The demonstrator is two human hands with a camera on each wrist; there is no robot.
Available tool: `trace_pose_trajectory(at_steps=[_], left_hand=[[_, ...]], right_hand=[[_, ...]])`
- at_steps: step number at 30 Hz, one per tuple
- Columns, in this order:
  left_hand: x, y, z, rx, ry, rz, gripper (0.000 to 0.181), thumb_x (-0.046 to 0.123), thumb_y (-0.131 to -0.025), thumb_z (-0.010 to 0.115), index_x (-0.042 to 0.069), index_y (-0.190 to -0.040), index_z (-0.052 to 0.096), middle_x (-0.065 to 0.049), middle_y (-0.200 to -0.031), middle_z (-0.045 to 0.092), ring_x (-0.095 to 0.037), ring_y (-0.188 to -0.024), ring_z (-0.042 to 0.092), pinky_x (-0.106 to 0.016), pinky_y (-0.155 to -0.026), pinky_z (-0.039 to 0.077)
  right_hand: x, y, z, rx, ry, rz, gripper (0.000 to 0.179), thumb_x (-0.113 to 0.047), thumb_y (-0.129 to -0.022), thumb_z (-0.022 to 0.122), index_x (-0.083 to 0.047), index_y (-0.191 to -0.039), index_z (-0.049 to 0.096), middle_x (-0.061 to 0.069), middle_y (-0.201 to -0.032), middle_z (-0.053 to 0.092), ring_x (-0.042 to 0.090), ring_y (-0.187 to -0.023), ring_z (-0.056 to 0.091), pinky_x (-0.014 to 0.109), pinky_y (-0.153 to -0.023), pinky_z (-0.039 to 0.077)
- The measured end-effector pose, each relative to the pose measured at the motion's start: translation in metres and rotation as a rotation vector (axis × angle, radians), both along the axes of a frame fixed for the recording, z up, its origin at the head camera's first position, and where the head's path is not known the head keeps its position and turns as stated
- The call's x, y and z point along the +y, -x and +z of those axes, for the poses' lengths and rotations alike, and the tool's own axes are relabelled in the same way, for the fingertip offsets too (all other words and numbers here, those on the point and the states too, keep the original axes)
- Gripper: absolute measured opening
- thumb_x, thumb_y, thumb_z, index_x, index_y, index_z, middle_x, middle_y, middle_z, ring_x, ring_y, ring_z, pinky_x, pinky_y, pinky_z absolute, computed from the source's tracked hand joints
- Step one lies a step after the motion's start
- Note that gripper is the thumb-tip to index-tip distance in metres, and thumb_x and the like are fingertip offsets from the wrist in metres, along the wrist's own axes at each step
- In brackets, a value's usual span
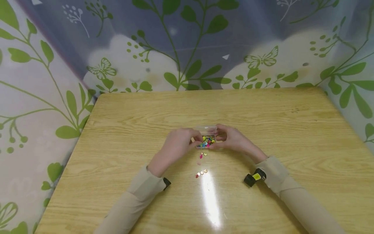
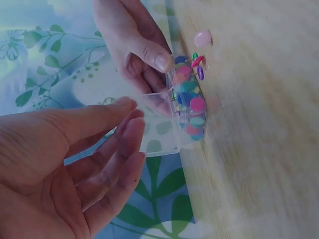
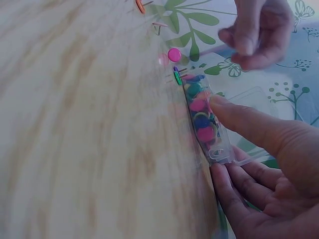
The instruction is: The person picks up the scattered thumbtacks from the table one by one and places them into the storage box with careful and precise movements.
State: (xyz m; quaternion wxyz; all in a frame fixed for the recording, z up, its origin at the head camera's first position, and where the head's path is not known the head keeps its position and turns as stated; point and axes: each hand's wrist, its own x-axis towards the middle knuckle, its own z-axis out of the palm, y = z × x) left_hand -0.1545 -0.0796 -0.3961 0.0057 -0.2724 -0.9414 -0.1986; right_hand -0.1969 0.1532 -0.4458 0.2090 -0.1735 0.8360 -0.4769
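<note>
A small clear plastic box (image 3: 219,154) with a hinged lid stands on the table, lid raised. Colourful thumbtacks (image 1: 208,141) fill it, with pink, teal and blue heads among them. My right hand (image 1: 230,139) grips the box at its right end, thumb on the near wall and fingers around behind. At the left end, my left hand (image 1: 179,143) reaches over the box with bent fingers. Thumb and fingertips come close together in the left wrist view, and no tack shows between them. A pink thumbtack (image 3: 174,55) lies just outside the box with others.
Several loose tacks (image 1: 202,173) form a short row on the wooden table (image 1: 131,113) nearer to me. A pale pink tack (image 1: 199,163) lies between that row and the box. Behind the table hangs a leaf-patterned cloth (image 1: 190,48). Light glares off the near tabletop.
</note>
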Motion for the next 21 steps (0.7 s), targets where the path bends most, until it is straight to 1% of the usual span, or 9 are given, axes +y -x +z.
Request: trace_pose_trajectory(at_steps=[2,5,9,11,14,16,18,21], left_hand=[[-0.002,-0.005,0.0,-0.02,0.016,-0.03,0.002,0.021,-0.093,0.076,0.021,-0.093,0.077,0.009,-0.088,0.074,-0.005,-0.06,0.053,-0.021,-0.052,0.041],[-0.005,-0.013,-0.003,-0.074,0.024,-0.091,0.002,0.02,-0.093,0.076,0.022,-0.091,0.076,0.012,-0.086,0.073,-0.003,-0.062,0.054,-0.022,-0.055,0.044],[-0.007,-0.023,-0.008,-0.169,0.034,-0.175,0.008,0.024,-0.091,0.077,0.023,-0.086,0.071,0.014,-0.08,0.069,0.0,-0.065,0.057,-0.022,-0.061,0.047],[-0.007,-0.028,-0.011,-0.224,0.045,-0.2,0.012,0.027,-0.089,0.079,0.023,-0.084,0.069,0.016,-0.076,0.068,0.001,-0.066,0.058,-0.023,-0.063,0.048],[-0.008,-0.033,-0.016,-0.287,0.068,-0.209,0.017,0.032,-0.084,0.082,0.025,-0.082,0.067,0.019,-0.073,0.064,0.003,-0.069,0.058,-0.023,-0.066,0.048],[-0.008,-0.036,-0.018,-0.318,0.077,-0.195,0.02,0.034,-0.081,0.085,0.024,-0.083,0.068,0.019,-0.074,0.063,0.002,-0.07,0.057,-0.024,-0.067,0.047],[-0.008,-0.038,-0.02,-0.329,0.085,-0.184,0.021,0.033,-0.079,0.087,0.024,-0.083,0.068,0.018,-0.075,0.062,0.001,-0.071,0.056,-0.024,-0.067,0.047],[-0.009,-0.039,-0.021,-0.315,0.095,-0.184,0.019,0.028,-0.08,0.086,0.023,-0.082,0.068,0.016,-0.075,0.061,-0.001,-0.07,0.056,-0.024,-0.065,0.047]], right_hand=[[0.0,0.001,-0.001,-0.001,0.008,0.002,0.064,-0.015,-0.084,0.085,-0.006,-0.139,0.055,0.019,-0.136,0.058,0.038,-0.125,0.06,0.043,-0.102,0.052],[0.001,0.001,-0.002,-0.002,-0.002,-0.002,0.064,-0.017,-0.083,0.085,-0.007,-0.139,0.055,0.019,-0.134,0.059,0.038,-0.125,0.06,0.044,-0.101,0.052],[0.002,0.001,-0.002,-0.003,-0.012,-0.006,0.065,-0.02,-0.083,0.085,-0.008,-0.139,0.055,0.019,-0.134,0.058,0.039,-0.125,0.059,0.045,-0.102,0.051],[0.002,0.001,-0.003,-0.004,-0.009,-0.008,0.065,-0.019,-0.083,0.086,-0.007,-0.139,0.055,0.019,-0.134,0.058,0.039,-0.126,0.059,0.045,-0.102,0.051],[0.001,0.002,-0.003,-0.004,-0.002,-0.008,0.065,-0.018,-0.082,0.086,-0.007,-0.139,0.055,0.02,-0.133,0.058,0.039,-0.125,0.059,0.045,-0.102,0.051],[0.001,0.002,-0.003,-0.004,-0.003,-0.01,0.065,-0.018,-0.082,0.086,-0.007,-0.138,0.056,0.019,-0.133,0.059,0.039,-0.125,0.059,0.044,-0.102,0.051],[0.001,0.002,-0.004,-0.005,-0.007,-0.011,0.065,-0.019,-0.082,0.086,-0.007,-0.138,0.056,0.019,-0.133,0.059,0.039,-0.125,0.059,0.045,-0.102,0.051],[0.002,0.002,-0.004,-0.007,-0.015,-0.014,0.066,-0.02,-0.082,0.086,-0.008,-0.138,0.056,0.019,-0.133,0.059,0.039,-0.125,0.059,0.045,-0.102,0.051]])
